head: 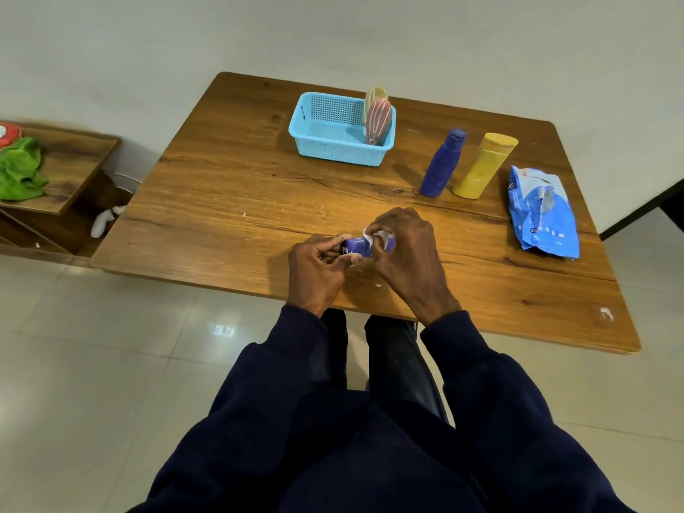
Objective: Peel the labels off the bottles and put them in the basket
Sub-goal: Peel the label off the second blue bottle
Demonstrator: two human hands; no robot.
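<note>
Head camera looks down on the wooden table [229,187], and the action sits at its near edge. Beyond the grip and a touch to its left stands the light blue basket [333,153], well apart from both hands, with a pink bottle [378,122] and a cream bottle [375,93] upright against its right wall. Out to the right of the grip lies a blue packet [540,212]. Beyond and right of the grip stand a yellow bottle [483,166] and a dark blue bottle [442,164], side by side.

Now the grip itself: the small blue bottle [358,246] lies on its side, long axis running left to right between the hands. The left hand [314,270] has its fingers curled round the left end, steadying it. The right hand [405,249] pinches the white label [375,236], which is lifted and crumpled at the bottle's right part. How much is stuck on I cannot tell; the fingers hide it.

The peel looks best drawn along that axis. The path from grip to basket shows only bare wood, and the standing pair keeps off to the right.
</note>
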